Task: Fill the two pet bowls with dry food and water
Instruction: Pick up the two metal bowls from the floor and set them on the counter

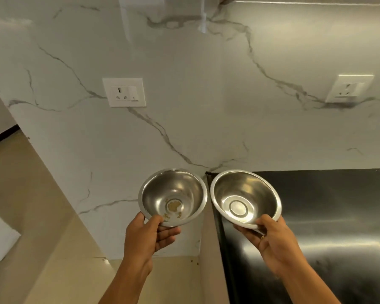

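A person stands at a kitchen corner, holding two small steel bowls up in the air in front of a white marble-patterned wall. Neither bowl rests on anything.

The left hand pinches the near rim of the left bowl, thumb inside the rim and fingers underneath. The right hand holds the right bowl the same way, at its near rim. The two bowls sit side by side, rims very close, and both tilt towards the camera so their insides show.

The left bowl holds no food, only yellowish-brown dried residue on its flat bottom. The right bowl looks clean and empty. No dry food, water, tap or food bag is in view, so filling has likely not begun.

A dark glossy counter lies below and to the right, its left edge under the right bowl. Two wall sockets are visible, a left socket and a right socket.

Risks, as a judgement: each bowl hangs from a rim pinch alone, so smooth steel could slip. Kept at this tilt, anything poured in would spill over the near rim. The residue may spoil fresh food or water unless rinsed.
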